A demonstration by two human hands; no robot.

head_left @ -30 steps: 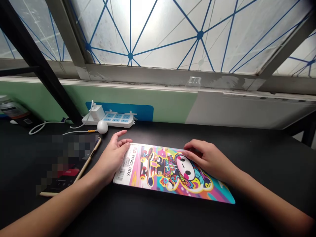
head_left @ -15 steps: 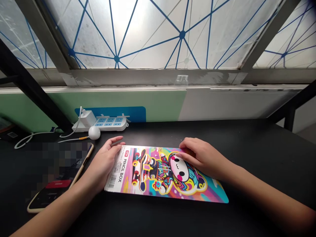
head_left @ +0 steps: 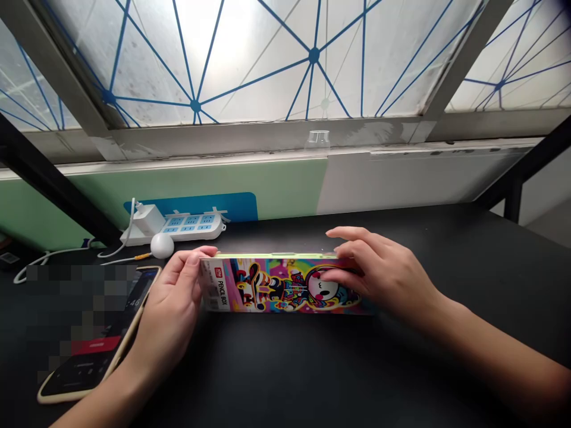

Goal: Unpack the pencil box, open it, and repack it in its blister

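Observation:
A colourful pencil box [head_left: 285,288] with a cartoon figure and the printed words "PENCIL BOX" is tilted up over the black table, its yellow-green far edge showing. My left hand [head_left: 181,291] grips its left end, thumb on the printed front and fingers behind. At the right end, my right hand [head_left: 379,267] has its thumb on the printed face and fingers at the far edge; the index finger is lifted. The box's underside is hidden.
A phone [head_left: 104,345] in a cream case lies left of my left forearm. Behind it are a white power strip [head_left: 191,229] with a plugged-in adapter, a white round object [head_left: 162,245] and cables. The black table [head_left: 285,374] ends at the wall below the window.
The pencil box has tilted, so its printed face looks narrower and its far edge shows. My left hand has closed more around its end. The view has shifted slightly.

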